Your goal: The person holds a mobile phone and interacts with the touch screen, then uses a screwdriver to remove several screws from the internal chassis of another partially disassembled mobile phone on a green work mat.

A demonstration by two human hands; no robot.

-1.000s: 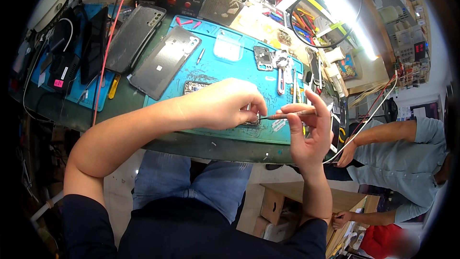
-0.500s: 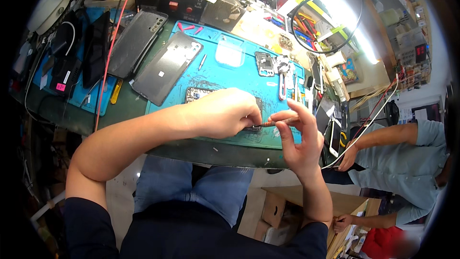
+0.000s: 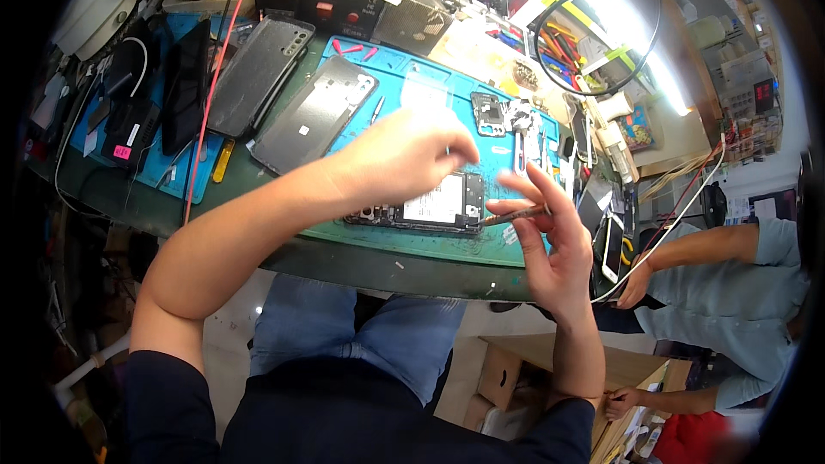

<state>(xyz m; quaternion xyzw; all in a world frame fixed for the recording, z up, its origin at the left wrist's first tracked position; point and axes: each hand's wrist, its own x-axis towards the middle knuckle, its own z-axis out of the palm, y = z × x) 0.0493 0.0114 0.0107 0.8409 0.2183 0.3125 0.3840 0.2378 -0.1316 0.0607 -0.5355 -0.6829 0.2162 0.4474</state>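
Observation:
An opened phone (image 3: 472,195) lies on the blue work mat (image 3: 387,242), its pale-labelled battery (image 3: 436,206) exposed. Over the phone's upper edge hovers my left hand (image 3: 411,155), fingers bent and blurred by motion; whether anything is pinched in them does not show. My right hand (image 3: 557,251) grips a slim, brownish pointed tool (image 3: 520,214) between thumb and fingers. Its tip reaches the phone's right end, at the lower corner; actual contact is too small to make out.
Dark phone back panels (image 3: 316,116) lie on the left. Beyond the phone are a clear plastic box (image 3: 427,88), a pen-like tool (image 3: 378,110) and a loose phone part (image 3: 488,112). A phone (image 3: 612,247) rests near the right edge, beside another person (image 3: 713,271).
My left hand has lifted away from the phone, up and toward the far side, uncovering the battery. My right hand stays by the phone's right end with the tool. The view has shifted slightly.

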